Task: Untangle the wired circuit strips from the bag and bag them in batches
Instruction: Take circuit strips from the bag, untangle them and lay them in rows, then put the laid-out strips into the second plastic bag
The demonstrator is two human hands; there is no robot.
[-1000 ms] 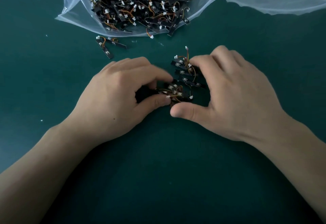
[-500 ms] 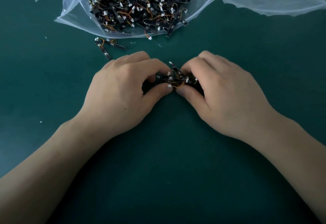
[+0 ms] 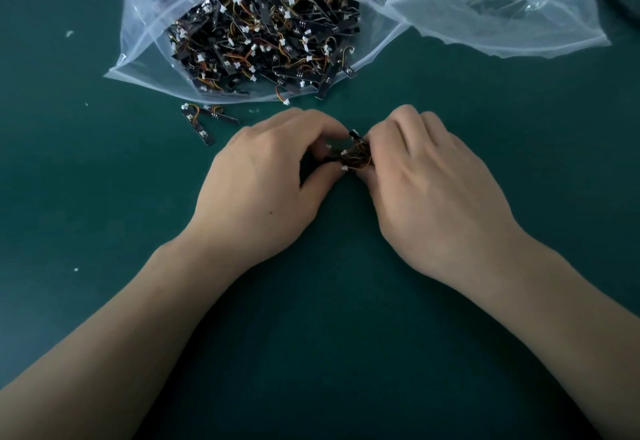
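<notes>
A small bundle of black circuit strips [image 3: 352, 155] with orange wires and white plugs sits between my two hands at the middle of the green mat. My left hand [image 3: 263, 190] pinches its left side between thumb and fingers. From the other side, my right hand [image 3: 429, 190] grips it with curled fingers. Most of the bundle is hidden by my fingers. Behind the hands lies an open clear bag [image 3: 145, 34] full of tangled strips [image 3: 266, 41].
Two loose strips [image 3: 204, 121] lie on the green mat [image 3: 104, 197] just left of my left hand. A second clear bag [image 3: 495, 0] lies at the back right. Small white scraps dot the mat's left side.
My right hand swept the separate strips in to the bundle my left hand held. Both hands closed together round one bundle and drew it up toward the bag.
</notes>
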